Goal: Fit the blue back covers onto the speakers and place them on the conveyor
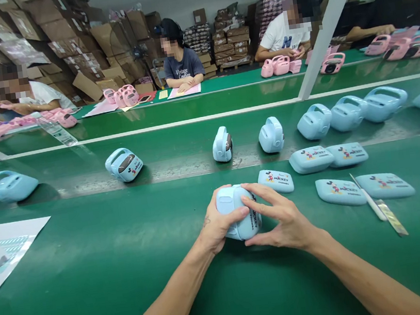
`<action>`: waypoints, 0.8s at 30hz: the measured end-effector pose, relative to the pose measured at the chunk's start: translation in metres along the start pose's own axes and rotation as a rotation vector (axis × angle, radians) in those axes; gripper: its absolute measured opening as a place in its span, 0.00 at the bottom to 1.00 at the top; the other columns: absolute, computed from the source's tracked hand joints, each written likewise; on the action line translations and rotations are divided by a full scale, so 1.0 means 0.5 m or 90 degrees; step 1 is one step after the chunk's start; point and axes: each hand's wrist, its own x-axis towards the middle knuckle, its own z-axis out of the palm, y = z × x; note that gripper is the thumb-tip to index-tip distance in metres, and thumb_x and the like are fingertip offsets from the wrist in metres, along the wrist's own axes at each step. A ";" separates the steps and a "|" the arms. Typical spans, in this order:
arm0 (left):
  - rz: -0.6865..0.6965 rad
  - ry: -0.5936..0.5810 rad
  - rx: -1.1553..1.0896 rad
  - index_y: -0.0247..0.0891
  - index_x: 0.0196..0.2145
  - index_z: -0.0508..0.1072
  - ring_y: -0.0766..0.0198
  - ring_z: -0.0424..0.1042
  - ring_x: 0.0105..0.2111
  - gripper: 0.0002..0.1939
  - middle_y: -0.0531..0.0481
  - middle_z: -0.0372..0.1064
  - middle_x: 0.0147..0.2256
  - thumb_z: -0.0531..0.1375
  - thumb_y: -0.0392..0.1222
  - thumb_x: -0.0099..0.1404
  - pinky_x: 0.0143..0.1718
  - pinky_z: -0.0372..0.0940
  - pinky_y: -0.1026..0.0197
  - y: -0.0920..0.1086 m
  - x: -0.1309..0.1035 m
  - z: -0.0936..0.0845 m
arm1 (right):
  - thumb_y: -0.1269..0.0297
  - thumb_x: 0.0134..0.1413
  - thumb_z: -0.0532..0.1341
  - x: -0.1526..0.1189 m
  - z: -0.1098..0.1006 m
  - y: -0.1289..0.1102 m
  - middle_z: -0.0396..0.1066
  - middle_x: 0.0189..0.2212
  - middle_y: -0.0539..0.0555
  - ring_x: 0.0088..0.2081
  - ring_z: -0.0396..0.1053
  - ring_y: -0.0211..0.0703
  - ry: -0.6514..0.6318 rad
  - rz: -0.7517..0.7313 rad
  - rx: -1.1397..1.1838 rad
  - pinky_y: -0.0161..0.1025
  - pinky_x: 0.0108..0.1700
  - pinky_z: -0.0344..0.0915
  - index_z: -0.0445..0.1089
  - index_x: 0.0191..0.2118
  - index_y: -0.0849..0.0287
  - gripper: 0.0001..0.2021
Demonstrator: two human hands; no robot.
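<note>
A rounded light-blue case (239, 228) with dark lettering on its right side is held above the green table between my two hands. My left hand (216, 223) wraps its left side, the thumb across the front. My right hand (281, 216) grips the right side, fingers on top and thumb low. Just behind lies a light-blue printed panel (276, 180). More such panels lie to the right: a stacked pair (312, 159), one beside it (347, 154), and two nearer (340, 192) (385, 185). A white-handled tool (375, 207) rests by the nearer ones.
Blue handled cases (124, 164) (223, 144) (271, 135) stand along the strip behind. Printed sheets (14, 242) lie at left. A slanted white post (328, 26) rises beyond. Across, people sit by pink cases (126, 96); a plastic bottle (58, 131) lies at left.
</note>
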 end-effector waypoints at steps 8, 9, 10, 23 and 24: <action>0.008 0.006 -0.024 0.40 0.52 0.69 0.55 0.74 0.43 0.40 0.47 0.77 0.43 0.78 0.41 0.43 0.47 0.68 0.53 -0.001 0.000 0.004 | 0.51 0.43 0.77 -0.010 0.027 -0.001 0.66 0.65 0.61 0.65 0.65 0.63 0.032 0.008 -0.016 0.67 0.69 0.54 0.64 0.66 0.48 0.44; 0.009 0.008 -0.031 0.40 0.52 0.69 0.55 0.74 0.44 0.40 0.47 0.76 0.44 0.78 0.41 0.43 0.47 0.68 0.53 -0.002 0.000 0.005 | 0.51 0.44 0.76 -0.011 0.030 -0.002 0.64 0.66 0.61 0.66 0.63 0.63 0.031 0.012 -0.016 0.65 0.69 0.55 0.63 0.67 0.48 0.44; 0.011 0.012 -0.036 0.40 0.52 0.69 0.55 0.74 0.45 0.39 0.47 0.76 0.45 0.78 0.41 0.43 0.48 0.68 0.53 -0.004 0.000 0.005 | 0.51 0.44 0.76 -0.011 0.033 -0.002 0.63 0.66 0.61 0.67 0.62 0.63 0.027 0.020 -0.015 0.64 0.69 0.55 0.62 0.68 0.48 0.45; 0.028 -0.033 -0.192 0.48 0.60 0.66 0.48 0.73 0.52 0.44 0.46 0.74 0.53 0.75 0.47 0.47 0.52 0.69 0.49 -0.040 0.020 -0.022 | 0.50 0.45 0.75 -0.004 0.073 -0.006 0.50 0.73 0.57 0.73 0.47 0.59 0.215 0.442 0.496 0.61 0.72 0.47 0.52 0.71 0.47 0.50; 0.046 -0.042 -0.190 0.49 0.61 0.65 0.49 0.73 0.51 0.45 0.46 0.74 0.54 0.76 0.46 0.46 0.52 0.69 0.50 -0.038 0.022 -0.027 | 0.50 0.49 0.73 -0.003 0.078 -0.009 0.55 0.71 0.58 0.71 0.53 0.59 0.211 0.487 0.597 0.60 0.70 0.53 0.56 0.69 0.49 0.44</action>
